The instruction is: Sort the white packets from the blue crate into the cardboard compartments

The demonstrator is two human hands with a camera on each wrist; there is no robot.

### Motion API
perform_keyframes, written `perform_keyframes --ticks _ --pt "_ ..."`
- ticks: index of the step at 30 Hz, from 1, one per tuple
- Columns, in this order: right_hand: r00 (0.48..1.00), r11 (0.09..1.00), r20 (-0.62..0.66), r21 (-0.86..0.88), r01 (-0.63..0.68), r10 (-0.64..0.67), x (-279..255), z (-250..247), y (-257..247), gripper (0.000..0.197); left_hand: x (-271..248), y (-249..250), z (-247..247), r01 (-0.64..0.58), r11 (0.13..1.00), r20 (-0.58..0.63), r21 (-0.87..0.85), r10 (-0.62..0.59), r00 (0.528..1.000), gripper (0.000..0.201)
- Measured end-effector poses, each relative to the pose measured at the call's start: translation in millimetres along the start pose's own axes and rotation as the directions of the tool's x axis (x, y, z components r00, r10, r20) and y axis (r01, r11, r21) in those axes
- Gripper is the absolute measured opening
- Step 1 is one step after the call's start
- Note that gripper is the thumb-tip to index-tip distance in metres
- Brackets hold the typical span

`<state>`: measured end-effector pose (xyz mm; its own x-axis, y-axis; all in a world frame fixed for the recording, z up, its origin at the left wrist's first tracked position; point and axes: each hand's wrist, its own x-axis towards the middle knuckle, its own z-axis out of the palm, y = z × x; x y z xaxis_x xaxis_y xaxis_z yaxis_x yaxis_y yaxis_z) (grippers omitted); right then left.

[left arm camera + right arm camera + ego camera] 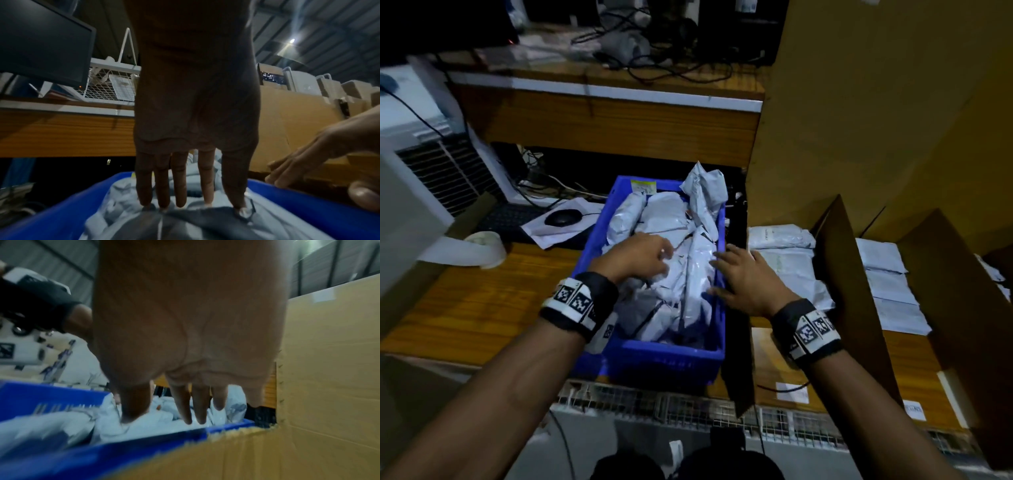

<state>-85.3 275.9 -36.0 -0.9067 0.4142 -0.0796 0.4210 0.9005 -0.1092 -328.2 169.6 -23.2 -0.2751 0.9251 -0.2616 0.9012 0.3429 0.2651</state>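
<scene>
The blue crate (654, 356) sits on the wooden desk, heaped with crumpled white packets (695, 274); one packet (705, 192) sticks up at its far right corner. My left hand (664, 257) reaches in from the left, and its straight fingers (180, 194) touch the top of the heap. My right hand (717, 270) hangs over the crate's right rim (51, 395), with spread fingertips (188, 418) resting on the packets. Neither hand grips anything. To the right, cardboard dividers (852, 291) form compartments holding flat white packets (780, 236).
A tall cardboard wall (876, 102) rises behind the compartments. On the left lie a paper roll (486, 246), a mouse (563, 216), a keyboard (510, 219) and a white vented unit (431, 154). Wire mesh (688, 407) runs along the desk's near edge.
</scene>
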Motion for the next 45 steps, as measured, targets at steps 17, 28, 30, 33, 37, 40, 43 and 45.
perform_keyframes --ticks 17,28,30,33,37,40,43,45 --pt "0.935 0.986 0.315 -0.04 -0.16 0.165 0.9 19.0 -2.2 0.097 12.7 55.7 35.5 0.01 0.998 0.185 -0.069 0.003 0.983 0.05" --pt "0.941 0.984 0.291 -0.003 -0.179 0.172 -0.7 20.4 -0.7 0.094 -0.1 26.6 7.3 0.11 0.967 0.275 -0.232 -0.043 0.961 0.036" --pt "0.94 0.983 0.296 0.012 -0.183 0.172 -0.5 20.1 -0.1 0.094 -9.1 7.4 -2.0 0.134 0.894 0.283 -0.427 -0.009 0.959 0.033" --pt "0.933 0.984 0.318 0.001 -0.18 0.171 -0.2 11.6 -7.3 0.089 -29.2 -9.3 -13.0 0.106 0.785 0.3 -0.61 0.105 0.948 0.016" --pt "0.956 0.964 0.271 0.205 -0.173 0.114 5.0 -9.0 -12.6 0.066 -42.2 -13.7 -13.5 0.04 0.669 0.246 -0.742 0.216 0.945 0.005" --pt "0.99 0.728 0.142 0.678 -0.101 0.004 -0.3 -31.2 -18.6 0.057 -45.5 -10.4 -13.7 0.024 0.592 0.185 -0.806 0.212 0.96 0.008" --pt "0.989 0.452 0.145 0.882 -0.138 0.018 -13.5 -56.0 -33.7 0.059 -48.5 -4.1 -15.6 -0.004 0.569 0.115 -0.823 0.174 0.978 0.02" --pt "0.992 0.347 0.12 0.929 -0.125 0.035 -18.0 -60.3 -39.6 0.054 -50.3 0.1 -16.5 -0.032 0.561 0.075 -0.827 0.166 0.983 0.029"
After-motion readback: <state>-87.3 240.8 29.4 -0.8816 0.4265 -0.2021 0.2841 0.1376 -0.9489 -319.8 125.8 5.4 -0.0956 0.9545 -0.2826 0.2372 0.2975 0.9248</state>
